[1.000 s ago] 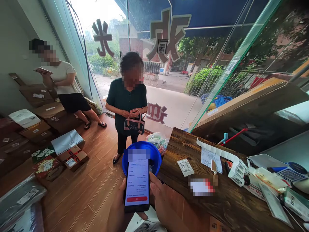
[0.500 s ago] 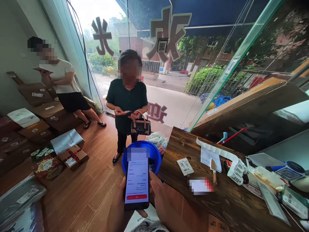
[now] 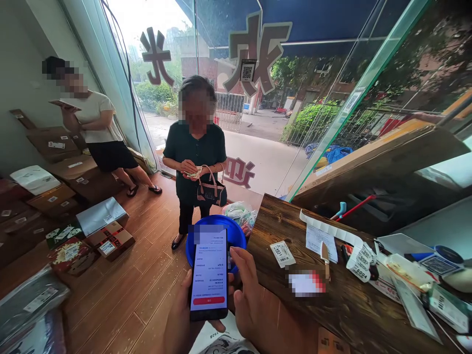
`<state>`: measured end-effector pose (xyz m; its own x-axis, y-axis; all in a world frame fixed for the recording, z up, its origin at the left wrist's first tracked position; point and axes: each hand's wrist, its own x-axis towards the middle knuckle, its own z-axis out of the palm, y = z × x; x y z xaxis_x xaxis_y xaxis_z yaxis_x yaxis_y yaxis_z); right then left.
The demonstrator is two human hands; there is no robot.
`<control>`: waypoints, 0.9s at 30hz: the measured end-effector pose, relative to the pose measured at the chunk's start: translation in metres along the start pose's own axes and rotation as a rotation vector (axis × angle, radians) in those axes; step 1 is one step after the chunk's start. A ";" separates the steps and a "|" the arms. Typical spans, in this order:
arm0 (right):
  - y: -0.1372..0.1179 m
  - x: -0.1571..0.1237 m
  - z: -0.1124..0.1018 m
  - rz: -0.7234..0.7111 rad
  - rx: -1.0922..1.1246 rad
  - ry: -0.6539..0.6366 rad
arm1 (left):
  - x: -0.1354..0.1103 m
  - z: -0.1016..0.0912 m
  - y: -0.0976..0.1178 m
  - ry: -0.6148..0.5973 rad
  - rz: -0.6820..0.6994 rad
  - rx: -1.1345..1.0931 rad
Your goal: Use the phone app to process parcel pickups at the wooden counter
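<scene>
A lit smartphone (image 3: 209,281) stands upright in my left hand (image 3: 180,309), its screen showing lines of text and a red button along the bottom. The thumb lies along the phone's left edge, and fingertips wrap round from behind on the right. My right hand (image 3: 244,290) hovers just right of the phone, holding nothing, fingers raised and apart from the thumb. Behind the phone, a blue bin (image 3: 236,231) is partly hidden. Beyond it stands a person in a dark green top (image 3: 199,152), with a handbag (image 3: 211,192) on one arm and small papers in the hands.
To my right, a dark wooden table (image 3: 269,216) holds a label slip (image 3: 282,254), a knife (image 3: 325,260) and a roll of labels (image 3: 363,263). Parcels (image 3: 110,239) lie on the floor at left. Another person (image 3: 98,115) leans near the glass front.
My right hand has come off the phone's edge, its fingers lifting and spreading. The person opposite has brought both hands together over the papers, and the handbag has swung slightly. The phone stays put.
</scene>
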<state>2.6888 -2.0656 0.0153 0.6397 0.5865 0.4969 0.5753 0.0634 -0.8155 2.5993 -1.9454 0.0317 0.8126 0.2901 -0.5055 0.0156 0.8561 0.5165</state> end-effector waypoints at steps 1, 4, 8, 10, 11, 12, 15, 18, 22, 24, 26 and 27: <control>0.001 0.000 -0.002 -0.061 -0.045 0.004 | -0.002 0.003 0.001 -0.018 0.004 0.012; 0.005 0.002 -0.004 -0.225 -0.140 0.028 | -0.005 0.007 0.002 -0.031 0.006 0.043; 0.007 0.004 -0.006 -0.364 -0.216 0.018 | -0.005 0.005 0.003 -0.036 -0.009 0.091; 0.006 0.004 -0.006 -0.387 -0.233 0.016 | -0.005 0.003 0.003 -0.034 0.002 0.116; 0.005 0.005 -0.007 -0.383 -0.239 0.009 | -0.005 0.003 0.003 -0.036 0.006 0.116; 0.004 0.006 -0.007 -0.362 -0.247 0.001 | -0.005 0.004 0.003 -0.040 0.006 0.109; -0.001 0.008 -0.007 -0.237 -0.259 -0.014 | -0.007 0.007 0.003 -0.055 0.007 0.082; -0.005 0.012 -0.005 -0.148 -0.236 -0.007 | -0.009 0.009 0.003 -0.057 0.014 0.078; -0.007 0.015 -0.003 -0.109 -0.201 -0.002 | -0.010 0.009 0.003 -0.064 0.005 0.047; -0.007 0.015 -0.003 -0.085 -0.190 -0.022 | -0.010 0.010 0.004 -0.057 -0.003 0.041; -0.007 0.014 -0.004 -0.071 -0.174 -0.041 | -0.011 0.012 0.004 -0.059 -0.006 0.040; -0.007 0.013 -0.004 -0.070 -0.168 -0.044 | -0.012 0.012 0.005 -0.061 -0.008 0.040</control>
<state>2.6951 -2.0619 0.0287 0.5746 0.6201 0.5342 0.6968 -0.0281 -0.7167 2.5971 -1.9501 0.0484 0.8465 0.2556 -0.4670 0.0444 0.8402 0.5404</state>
